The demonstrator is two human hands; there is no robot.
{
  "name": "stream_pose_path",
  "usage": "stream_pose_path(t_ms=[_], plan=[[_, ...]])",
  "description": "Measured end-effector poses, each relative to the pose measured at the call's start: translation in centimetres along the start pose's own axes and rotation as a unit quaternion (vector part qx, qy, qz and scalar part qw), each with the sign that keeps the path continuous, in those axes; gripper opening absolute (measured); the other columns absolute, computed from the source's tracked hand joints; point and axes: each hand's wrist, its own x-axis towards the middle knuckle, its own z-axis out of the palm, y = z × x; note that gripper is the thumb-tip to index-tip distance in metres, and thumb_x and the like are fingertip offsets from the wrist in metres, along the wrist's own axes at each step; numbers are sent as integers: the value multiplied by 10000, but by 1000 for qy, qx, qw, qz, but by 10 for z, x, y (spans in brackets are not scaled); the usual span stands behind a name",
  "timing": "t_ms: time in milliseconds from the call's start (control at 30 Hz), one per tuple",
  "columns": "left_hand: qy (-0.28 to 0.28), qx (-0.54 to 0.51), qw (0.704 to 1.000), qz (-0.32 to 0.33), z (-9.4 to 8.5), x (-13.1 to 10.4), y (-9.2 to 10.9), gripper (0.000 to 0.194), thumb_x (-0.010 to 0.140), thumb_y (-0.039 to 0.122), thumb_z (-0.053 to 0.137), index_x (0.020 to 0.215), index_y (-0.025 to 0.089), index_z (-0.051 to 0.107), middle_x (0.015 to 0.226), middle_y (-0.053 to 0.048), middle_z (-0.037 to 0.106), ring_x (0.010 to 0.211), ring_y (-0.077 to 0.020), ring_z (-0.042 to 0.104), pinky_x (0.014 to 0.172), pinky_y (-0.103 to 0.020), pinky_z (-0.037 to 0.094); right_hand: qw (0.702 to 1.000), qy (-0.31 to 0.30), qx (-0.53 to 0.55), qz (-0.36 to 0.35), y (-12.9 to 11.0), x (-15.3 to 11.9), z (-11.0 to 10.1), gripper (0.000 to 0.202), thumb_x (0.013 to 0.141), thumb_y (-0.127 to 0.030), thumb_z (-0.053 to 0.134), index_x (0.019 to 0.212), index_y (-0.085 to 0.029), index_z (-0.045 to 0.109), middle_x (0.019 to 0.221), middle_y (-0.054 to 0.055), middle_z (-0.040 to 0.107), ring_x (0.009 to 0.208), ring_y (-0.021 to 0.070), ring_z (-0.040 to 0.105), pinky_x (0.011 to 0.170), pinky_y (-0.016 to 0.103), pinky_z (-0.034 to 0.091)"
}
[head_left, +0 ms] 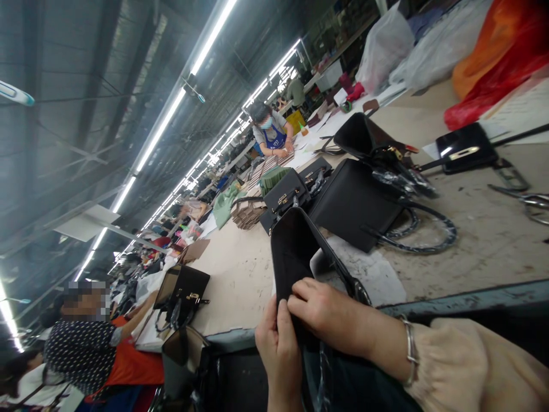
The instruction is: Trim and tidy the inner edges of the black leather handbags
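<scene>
An open black handbag (295,252) stands tilted at the table's front edge, its dark inside facing me. My left hand (281,349) pinches the bag's near rim, thumb and fingers closed on the edge. Right beside it, the fingers of my right hand (323,309) are bent and pressed onto the same rim from the inner side. Whether a small part lies between my fingertips is hidden. Just beyond the bag lie a flat black bag (358,203) with plastic-wrapped handles (429,232) and a smaller black bag (286,191) with metal fittings.
Scissors (536,200) and a small black purse (465,147) lie on the table (484,246) at right, near a red plastic bag (493,86). Another black handbag (191,289) stands at left before a seated co-worker (81,349). Across the table another person (272,134) handles stacked pieces.
</scene>
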Motion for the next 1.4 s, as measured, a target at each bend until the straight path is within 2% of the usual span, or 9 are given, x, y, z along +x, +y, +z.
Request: stream_pose_path(t_ms=[167, 233, 367, 533, 733, 1033, 1267, 1400], plan=[[-9, 22, 999, 27, 4, 1, -6, 350, 868, 395, 475, 956, 126, 681, 917, -105, 704, 846, -225, 648, 759, -305, 514, 993, 41, 66, 85, 3, 0, 4, 118, 801, -53, 487, 815, -168, 509, 852, 32, 503, 780, 154, 470, 712, 258, 411], [-5, 29, 999, 41, 5, 1, -8, 350, 870, 395, 471, 954, 129, 683, 930, -109, 704, 858, -227, 649, 757, -304, 517, 992, 56, 70, 92, 3, -1, 7, 137, 811, -41, 459, 849, -163, 508, 873, 38, 509, 811, 162, 477, 743, 268, 415], [14, 32, 998, 42, 4, 2, -12, 348, 861, 401, 481, 925, 131, 692, 881, -101, 708, 798, -217, 654, 714, -297, 529, 994, 78, 39, 63, 3, -3, 14, 235, 840, -28, 407, 1038, -113, 500, 910, 70, 535, 855, 187, 483, 797, 304, 416], [12, 38, 998, 41, 1, 1, -14, 315, 839, 380, 525, 926, 130, 697, 876, -97, 710, 808, -218, 655, 740, -304, 531, 996, 45, -68, -21, 4, -2, 17, 98, 848, -92, 473, 889, -147, 544, 834, 67, 532, 761, 205, 454, 674, 323, 389], [16, 24, 999, 38, -3, 2, -18, 293, 841, 365, 532, 900, 133, 700, 889, -93, 710, 809, -210, 654, 740, -290, 525, 994, 15, -108, -15, 0, 0, 20, 109, 847, -111, 499, 930, -137, 565, 848, 76, 545, 751, 214, 448, 648, 325, 378], [6, -2, 1000, 20, 1, 0, -11, 267, 846, 355, 537, 886, 141, 692, 867, -69, 709, 769, -185, 642, 702, -254, 506, 991, 30, -125, -30, 2, -5, 20, 141, 842, -109, 499, 961, -119, 575, 868, 98, 559, 760, 211, 467, 651, 322, 387], [-24, 73, 997, 29, -6, 4, -3, 263, 822, 365, 569, 886, 146, 698, 806, -61, 707, 730, -187, 637, 680, -255, 497, 987, 45, -146, -50, 1, -4, 21, 197, 824, -80, 505, 1002, -80, 592, 876, 116, 588, 769, 217, 509, 641, 321, 421], [-17, 84, 996, 32, -6, 5, -1, 244, 807, 359, 584, 842, 149, 702, 742, -46, 700, 670, -169, 623, 638, -237, 487, 982, 66, -163, -72, 2, -5, 25, 255, 816, -70, 484, 1047, -47, 589, 913, 143, 603, 788, 218, 527, 663, 328, 437]])
